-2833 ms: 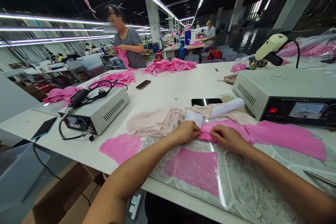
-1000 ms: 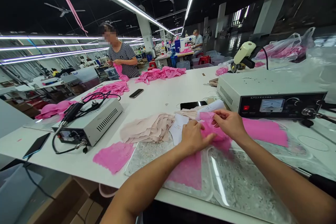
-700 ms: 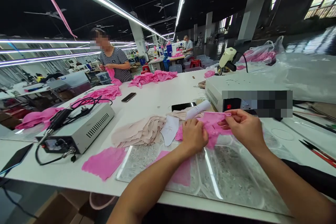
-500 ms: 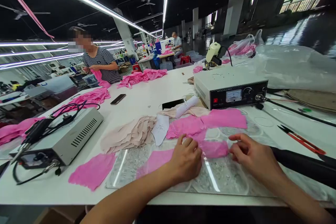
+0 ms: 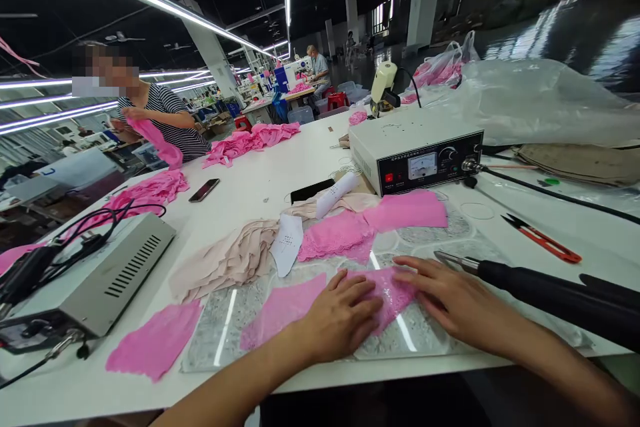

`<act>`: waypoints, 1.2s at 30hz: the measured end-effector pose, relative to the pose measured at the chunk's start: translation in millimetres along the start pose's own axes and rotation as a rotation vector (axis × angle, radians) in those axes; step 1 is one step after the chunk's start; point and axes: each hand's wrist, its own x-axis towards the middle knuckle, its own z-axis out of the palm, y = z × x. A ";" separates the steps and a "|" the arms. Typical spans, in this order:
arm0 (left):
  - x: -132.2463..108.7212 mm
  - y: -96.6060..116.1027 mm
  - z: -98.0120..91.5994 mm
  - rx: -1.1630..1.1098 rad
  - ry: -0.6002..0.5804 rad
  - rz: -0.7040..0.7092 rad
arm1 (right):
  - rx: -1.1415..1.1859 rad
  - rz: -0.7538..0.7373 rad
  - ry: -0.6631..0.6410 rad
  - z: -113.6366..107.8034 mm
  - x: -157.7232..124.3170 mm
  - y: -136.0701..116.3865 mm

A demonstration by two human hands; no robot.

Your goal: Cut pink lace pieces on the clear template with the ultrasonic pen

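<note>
My left hand (image 5: 345, 317) lies flat, fingers spread, on the left part of a thin pink fabric piece (image 5: 393, 287). My right hand (image 5: 453, 297) rests with outstretched fingers on that piece's right edge. The fabric is spread on a clear sheet (image 5: 223, 337) on the white table. Left of my left hand is another pink piece (image 5: 283, 307), partly covered by my forearm. Beyond the hands lie a pink fabric stack (image 5: 335, 235), a beige fabric stack (image 5: 227, 260) and a white paper pattern (image 5: 287, 243) with dots. A black hand tool with a pointed metal tip (image 5: 520, 280) lies beside my right hand.
A control box with a dial (image 5: 420, 153) stands behind the fabric; a second box (image 5: 100, 280) stands at left. Red-handled snips (image 5: 543, 240) lie at right. Two phones lie farther back, one dark phone (image 5: 204, 190) near a co-worker (image 5: 160, 120) holding pink fabric.
My hands have gone from raised, curled fingers to lying flat on the pink piece, which is now spread out nearer to me. The view has shifted to the right.
</note>
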 end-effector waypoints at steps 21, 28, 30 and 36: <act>5.5 6.9 -7.7 -0.091 -0.219 -0.113 | -0.049 -0.315 -0.009 -33.8 -32.8 -0.3; 12.8 -0.6 -6.5 -0.074 -0.243 -0.021 | -0.176 -0.323 0.084 -26.1 -38.7 0.0; 11.0 -2.2 -6.3 -0.055 -0.242 -0.003 | -0.220 -0.337 0.069 -20.4 -36.9 -1.1; -1.8 -2.5 -6.7 -0.074 -0.209 -0.015 | -0.168 -0.238 0.166 -13.9 -49.7 2.7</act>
